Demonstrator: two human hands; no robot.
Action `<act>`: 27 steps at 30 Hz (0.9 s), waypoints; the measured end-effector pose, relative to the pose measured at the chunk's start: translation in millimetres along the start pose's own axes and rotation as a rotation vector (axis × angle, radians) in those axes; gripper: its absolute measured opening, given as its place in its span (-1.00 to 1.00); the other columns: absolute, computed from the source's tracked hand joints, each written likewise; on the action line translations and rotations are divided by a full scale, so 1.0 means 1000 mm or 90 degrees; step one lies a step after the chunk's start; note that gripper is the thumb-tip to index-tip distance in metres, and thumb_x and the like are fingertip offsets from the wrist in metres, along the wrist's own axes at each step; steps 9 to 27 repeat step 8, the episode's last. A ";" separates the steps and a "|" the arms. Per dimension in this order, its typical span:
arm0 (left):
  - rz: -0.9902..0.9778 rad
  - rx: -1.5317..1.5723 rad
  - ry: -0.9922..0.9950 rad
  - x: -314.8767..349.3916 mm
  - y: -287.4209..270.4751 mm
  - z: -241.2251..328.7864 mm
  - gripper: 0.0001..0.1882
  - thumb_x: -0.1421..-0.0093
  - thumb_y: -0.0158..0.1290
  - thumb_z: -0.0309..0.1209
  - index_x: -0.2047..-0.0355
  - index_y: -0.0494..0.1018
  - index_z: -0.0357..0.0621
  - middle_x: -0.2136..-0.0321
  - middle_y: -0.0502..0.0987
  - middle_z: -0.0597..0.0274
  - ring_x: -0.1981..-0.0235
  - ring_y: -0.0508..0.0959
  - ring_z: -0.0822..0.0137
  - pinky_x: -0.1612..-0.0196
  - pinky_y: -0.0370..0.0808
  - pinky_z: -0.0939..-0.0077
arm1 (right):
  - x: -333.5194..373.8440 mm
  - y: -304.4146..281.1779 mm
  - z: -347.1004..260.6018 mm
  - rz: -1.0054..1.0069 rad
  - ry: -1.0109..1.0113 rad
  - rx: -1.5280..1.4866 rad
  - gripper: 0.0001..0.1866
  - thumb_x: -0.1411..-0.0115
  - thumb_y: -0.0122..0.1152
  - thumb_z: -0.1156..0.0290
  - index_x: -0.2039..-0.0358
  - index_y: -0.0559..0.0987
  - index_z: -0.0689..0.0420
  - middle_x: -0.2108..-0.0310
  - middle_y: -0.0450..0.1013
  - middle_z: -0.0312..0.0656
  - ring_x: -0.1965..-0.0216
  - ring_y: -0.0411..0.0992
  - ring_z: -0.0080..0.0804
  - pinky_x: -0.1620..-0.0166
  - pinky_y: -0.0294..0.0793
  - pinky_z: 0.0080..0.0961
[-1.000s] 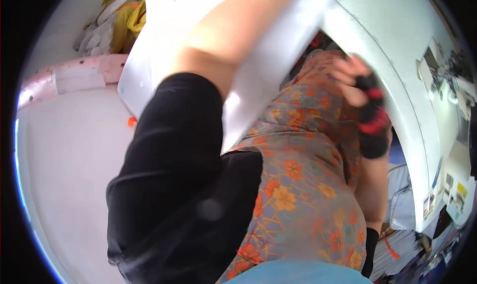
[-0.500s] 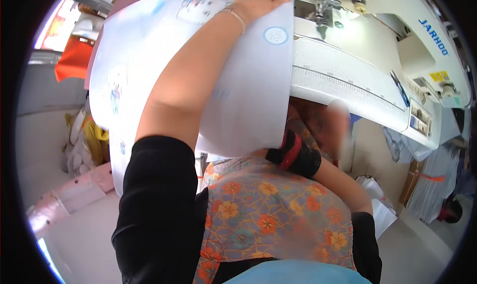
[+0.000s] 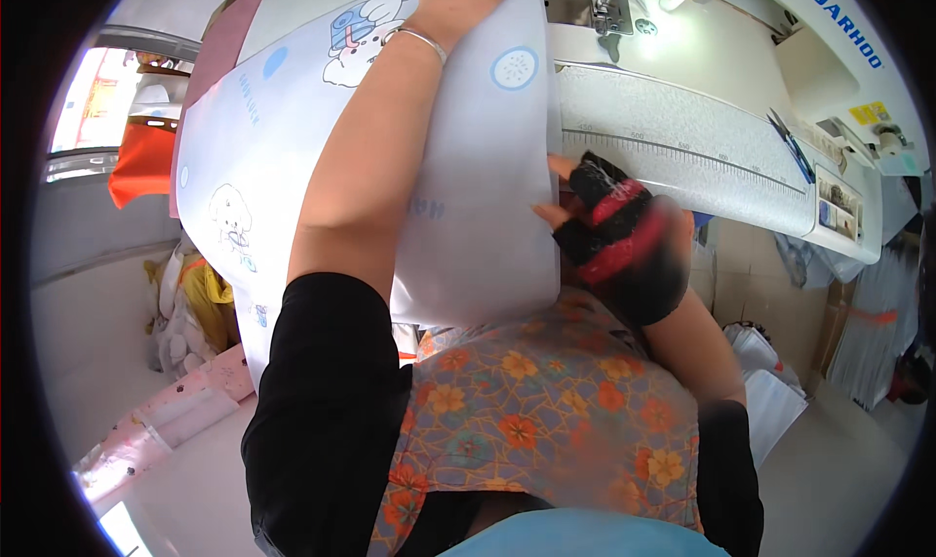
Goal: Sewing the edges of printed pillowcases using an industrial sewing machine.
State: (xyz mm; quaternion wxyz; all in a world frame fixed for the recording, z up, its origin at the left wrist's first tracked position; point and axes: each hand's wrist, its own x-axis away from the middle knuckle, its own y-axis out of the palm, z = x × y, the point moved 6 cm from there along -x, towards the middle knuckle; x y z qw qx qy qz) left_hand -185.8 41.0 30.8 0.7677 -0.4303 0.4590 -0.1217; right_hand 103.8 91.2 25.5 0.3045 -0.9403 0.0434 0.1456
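A large pale sheet of fabric [image 3: 478,255] printed with blue and white cartoon puppies hangs over the near edge of the sewing machine bed. My left hand [image 3: 458,9] lies flat on it near the top, thumb out to the side; its other fingertips are cut off by the frame. My right hand [image 3: 624,230], in a black and red fingerless glove, is at the sheet's right edge. Two of its bare fingertips touch the edge, spread apart; the other fingers are hidden. The lit presser foot [image 3: 609,11] stands to the right of my left hand.
A ruled white machine bed [image 3: 673,147] runs along the right, with small dark snips [image 3: 792,147] lying on it. The machine's arm [image 3: 838,20] rises at the upper right. Orange cloth [image 3: 146,162] and a yellow bundle [image 3: 205,298] are at the left. Papers [image 3: 765,391] lie lower right.
My right hand has risen from below the sheet's lower edge to its right edge. My left hand has shifted slightly up and left with the sheet.
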 end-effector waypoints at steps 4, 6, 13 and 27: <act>0.011 0.008 0.017 -0.003 -0.002 0.001 -0.78 -0.14 0.01 -0.32 0.36 0.53 -0.23 0.37 0.56 -0.15 0.29 0.55 -0.12 0.18 0.49 0.08 | -0.005 -0.005 -0.002 0.070 -0.018 0.056 -0.74 -0.05 0.30 0.53 0.21 0.52 0.17 0.24 0.46 -0.06 0.35 0.52 -0.16 0.27 0.51 -0.40; -0.006 0.003 -0.018 -0.004 0.000 -0.002 -0.78 -0.14 0.02 -0.32 0.37 0.53 -0.22 0.38 0.56 -0.16 0.30 0.56 -0.12 0.19 0.49 0.08 | -0.003 -0.001 0.009 0.084 0.021 0.044 -0.81 -0.06 0.31 0.51 0.33 0.49 0.17 0.25 0.45 -0.05 0.31 0.52 -0.14 0.24 0.51 -0.37; -0.020 -0.012 -0.059 0.000 -0.003 -0.010 -0.78 -0.14 0.02 -0.31 0.37 0.53 -0.22 0.39 0.56 -0.16 0.30 0.56 -0.12 0.20 0.49 0.09 | -0.003 0.004 0.006 0.041 0.041 0.038 -0.82 -0.07 0.30 0.51 0.31 0.50 0.16 0.21 0.44 -0.04 0.26 0.52 -0.14 0.21 0.51 -0.34; -0.020 -0.012 -0.059 0.000 -0.003 -0.010 -0.78 -0.14 0.02 -0.31 0.37 0.53 -0.22 0.39 0.56 -0.16 0.30 0.56 -0.12 0.20 0.49 0.09 | -0.003 0.004 0.006 0.041 0.041 0.038 -0.82 -0.07 0.30 0.51 0.31 0.50 0.16 0.21 0.44 -0.04 0.26 0.52 -0.14 0.21 0.51 -0.34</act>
